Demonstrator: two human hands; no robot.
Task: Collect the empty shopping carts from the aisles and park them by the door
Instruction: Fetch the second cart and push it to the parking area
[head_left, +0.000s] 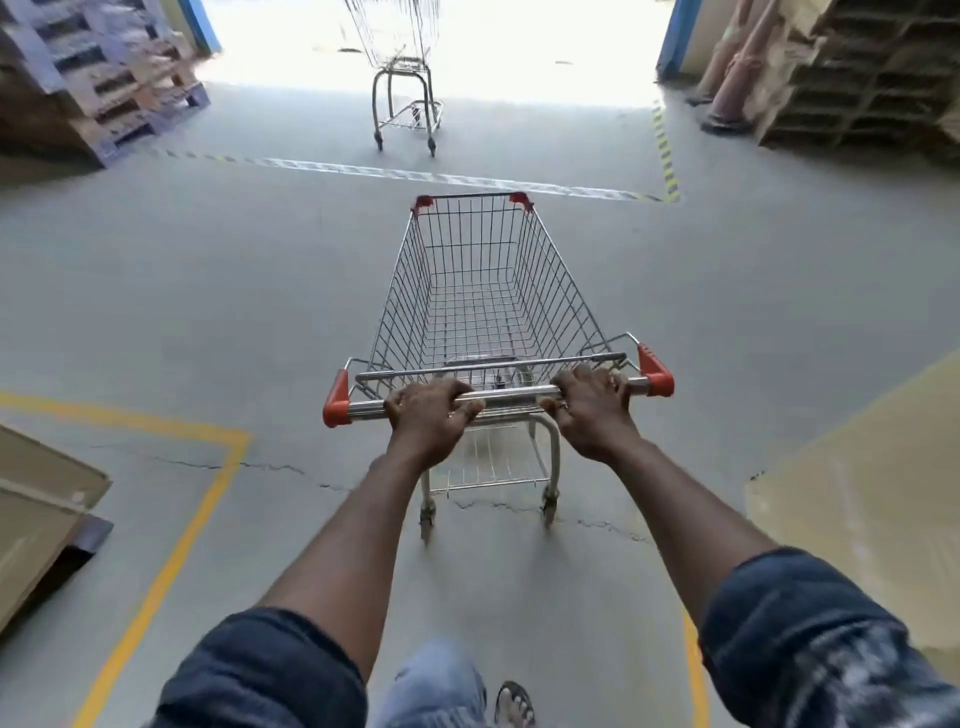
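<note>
An empty wire shopping cart (470, 291) with red corner caps stands straight in front of me on the grey concrete floor. My left hand (428, 415) grips the left half of its metal handle bar (511, 396). My right hand (592, 408) grips the right half of the same bar. A second empty cart (402, 78) stands farther ahead, at the bright open doorway (519, 47), with its rear legs toward me. Its basket top is cut off by the frame edge.
Stacked pallets (98, 78) stand at the far left and cardboard stacks (857, 78) at the far right of the doorway. A flat carton (36, 514) lies at my left and a tan panel (872, 509) at my right. Yellow floor lines (171, 561) run alongside.
</note>
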